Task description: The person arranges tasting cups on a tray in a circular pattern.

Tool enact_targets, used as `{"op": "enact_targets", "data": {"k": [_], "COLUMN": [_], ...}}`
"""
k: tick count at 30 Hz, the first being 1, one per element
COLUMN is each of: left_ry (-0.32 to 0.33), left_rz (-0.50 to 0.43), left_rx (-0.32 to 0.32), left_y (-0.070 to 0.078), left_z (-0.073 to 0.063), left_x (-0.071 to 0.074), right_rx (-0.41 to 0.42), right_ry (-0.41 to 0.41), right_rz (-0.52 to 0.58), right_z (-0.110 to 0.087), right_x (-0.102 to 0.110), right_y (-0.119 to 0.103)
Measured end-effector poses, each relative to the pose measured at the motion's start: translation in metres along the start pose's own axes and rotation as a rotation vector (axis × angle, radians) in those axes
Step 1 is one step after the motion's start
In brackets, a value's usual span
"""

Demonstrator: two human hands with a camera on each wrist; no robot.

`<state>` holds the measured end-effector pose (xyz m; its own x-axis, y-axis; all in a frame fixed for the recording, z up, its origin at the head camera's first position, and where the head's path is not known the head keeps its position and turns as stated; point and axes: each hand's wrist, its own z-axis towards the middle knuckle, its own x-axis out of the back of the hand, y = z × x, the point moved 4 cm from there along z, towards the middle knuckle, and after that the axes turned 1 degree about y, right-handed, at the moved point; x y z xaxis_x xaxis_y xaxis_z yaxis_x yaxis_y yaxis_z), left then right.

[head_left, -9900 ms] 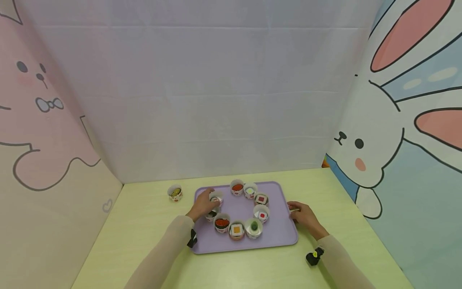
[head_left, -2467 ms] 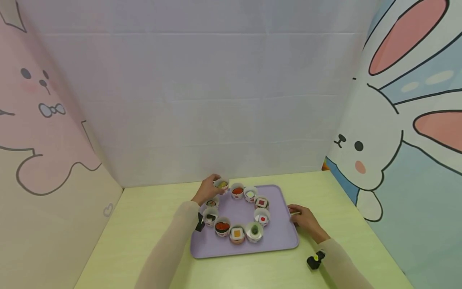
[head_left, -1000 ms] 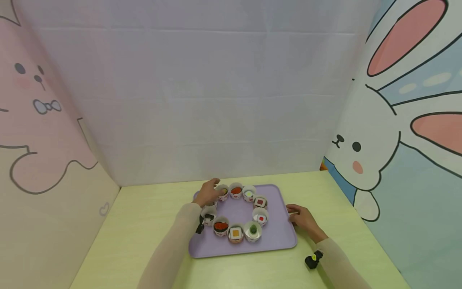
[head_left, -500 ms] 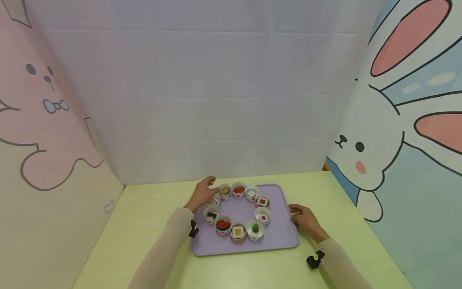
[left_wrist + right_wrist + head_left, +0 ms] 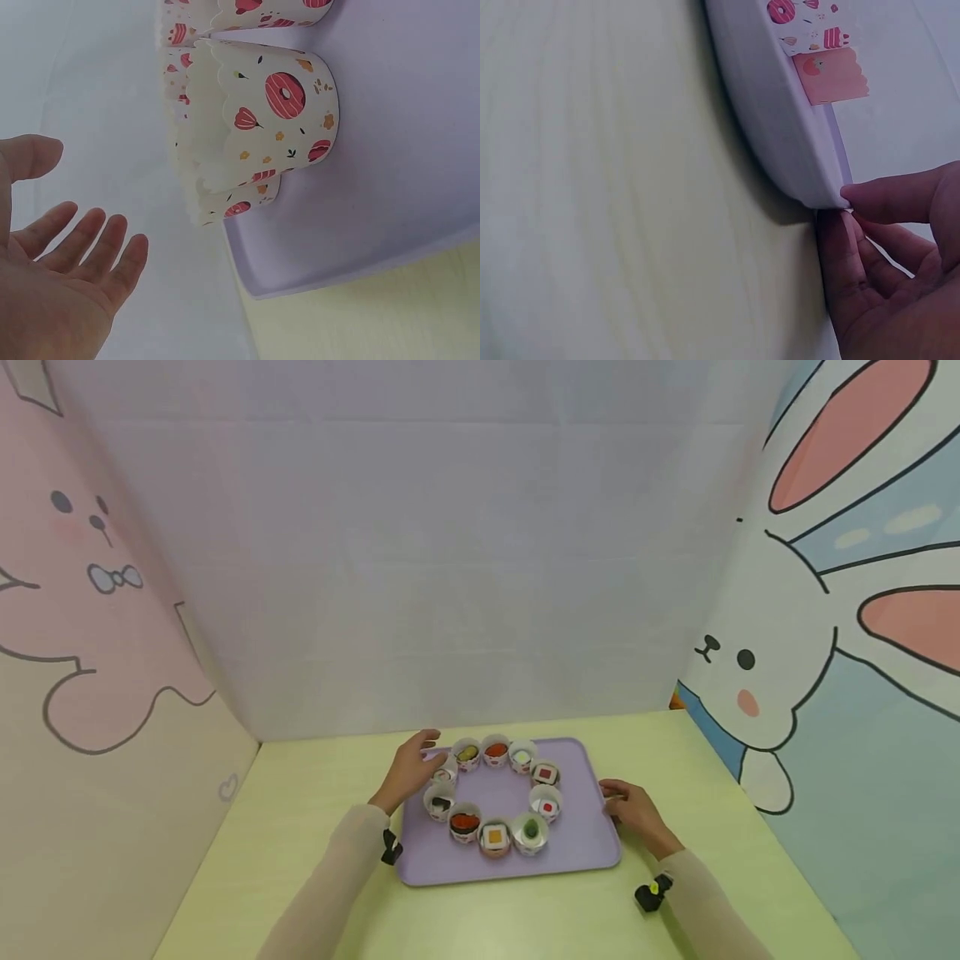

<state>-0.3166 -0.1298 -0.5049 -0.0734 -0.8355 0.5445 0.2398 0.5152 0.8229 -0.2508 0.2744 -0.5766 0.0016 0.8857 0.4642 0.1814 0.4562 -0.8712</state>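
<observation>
A ring of patterned paper baking cups stands on the lavender tray, each with a small sushi-like piece inside. At the ring's back left is a cup with a yellow-green piece, beside a cup with a red-orange piece. My left hand hovers by the tray's back-left corner with fingers spread, holding nothing. In the left wrist view its fingers are apart from the nearest paper cup. My right hand pinches the tray's right rim; the right wrist view shows the thumb against the rim.
The tray lies on a pale yellow-green table. A white curtain-like backdrop rises behind it. Side panels carry a pink cartoon animal on the left and a white rabbit on the right.
The cup with the yellow-green piece, first on the table at left, was carried by my left hand to the ring's back left and let go. That hand then drew left; the right stayed at the rim.
</observation>
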Motion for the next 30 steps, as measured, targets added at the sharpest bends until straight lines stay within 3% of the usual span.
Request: {"op": "enact_targets", "data": {"k": [9,17,20,30], "left_ry": [0.023,-0.007,0.025,0.028], "left_rz": [0.017,0.019,0.010,0.158], "left_rx": [-0.029,-0.011,-0.033,-0.054], "left_y": [0.003,0.005,0.008,0.020], "left_z": [-0.007,-0.016,-0.016,-0.030], "left_x": [-0.002,-0.003,-0.003,-0.011], "right_rx": [0.007,-0.011,-0.004,0.043], "right_ry": [-0.029,-0.060,-0.060,-0.077], "right_rz": [-0.006,-0.009,-0.008,-0.168], "right_z": [0.003,-0.001,0.002,-0.004], "right_x": [0.001,0.001,0.003,0.016], "right_y": [0.001,0.006,0.005,-0.009]}}
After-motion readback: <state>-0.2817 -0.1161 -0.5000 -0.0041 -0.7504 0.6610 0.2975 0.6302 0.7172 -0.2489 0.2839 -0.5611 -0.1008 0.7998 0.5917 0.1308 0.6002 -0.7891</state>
